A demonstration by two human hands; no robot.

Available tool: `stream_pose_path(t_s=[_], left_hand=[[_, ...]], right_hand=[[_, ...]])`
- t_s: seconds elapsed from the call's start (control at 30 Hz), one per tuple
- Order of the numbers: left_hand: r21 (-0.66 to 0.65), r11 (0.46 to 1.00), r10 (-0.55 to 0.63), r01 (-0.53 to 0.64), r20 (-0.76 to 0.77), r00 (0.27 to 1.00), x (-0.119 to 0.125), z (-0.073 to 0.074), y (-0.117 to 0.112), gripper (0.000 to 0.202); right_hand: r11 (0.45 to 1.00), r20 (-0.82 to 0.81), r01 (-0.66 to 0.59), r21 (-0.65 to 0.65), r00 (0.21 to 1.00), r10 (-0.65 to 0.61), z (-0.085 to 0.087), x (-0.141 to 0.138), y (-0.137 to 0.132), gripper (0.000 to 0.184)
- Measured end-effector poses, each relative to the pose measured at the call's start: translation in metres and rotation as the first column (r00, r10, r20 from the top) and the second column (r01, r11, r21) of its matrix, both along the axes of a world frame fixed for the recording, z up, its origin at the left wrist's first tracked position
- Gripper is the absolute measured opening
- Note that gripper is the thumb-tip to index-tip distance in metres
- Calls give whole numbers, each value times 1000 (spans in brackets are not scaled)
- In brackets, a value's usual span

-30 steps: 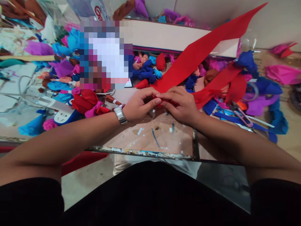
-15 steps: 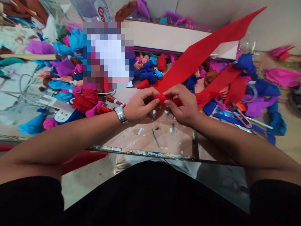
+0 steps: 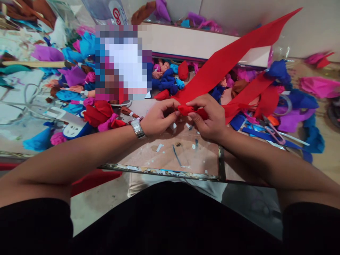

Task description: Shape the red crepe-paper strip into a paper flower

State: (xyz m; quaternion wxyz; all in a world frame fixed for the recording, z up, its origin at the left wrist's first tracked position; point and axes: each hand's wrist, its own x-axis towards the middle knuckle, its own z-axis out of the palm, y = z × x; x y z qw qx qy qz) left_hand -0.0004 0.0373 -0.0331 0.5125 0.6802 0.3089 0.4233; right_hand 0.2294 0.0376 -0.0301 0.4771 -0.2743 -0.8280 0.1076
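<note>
My left hand, with a metal watch on the wrist, pinches the left end of a small bunched piece of red crepe paper between thumb and forefinger. Thumb and fingers of my right hand are closed on the right side of that bunch. From behind the hands a long, wide red crepe paper strip runs up to the right; where it joins the bunch is partly hidden. More red strips lie to the right of my right hand.
Scissors with pink handles and a tape roll lie at right among coloured paper scraps. On the left are a power strip and several paper flowers. A long white box stands behind, near a large bottle.
My right hand has shifted slightly right and its fingertips sit a little farther from the left ones. More of the red bunch shows between them.
</note>
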Motion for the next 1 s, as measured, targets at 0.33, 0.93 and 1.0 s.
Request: stream_pose_path(t_s=[0.33,0.93,1.0], left_hand=[[-12,1000,-15,16,31,999,0,-1,1,39],[-22,997,75,-75,34,997,2,-3,-1,47],[0,998,67,-67,25,997,2,-2,0,49]], right_hand=[[999,50,38,-9,998,-38,-2,1,0,25],[1000,25,26,-11,999,-26,-1,1,-2,30],[1000,17,17,5,1000,-17,-1,1,-2,30]])
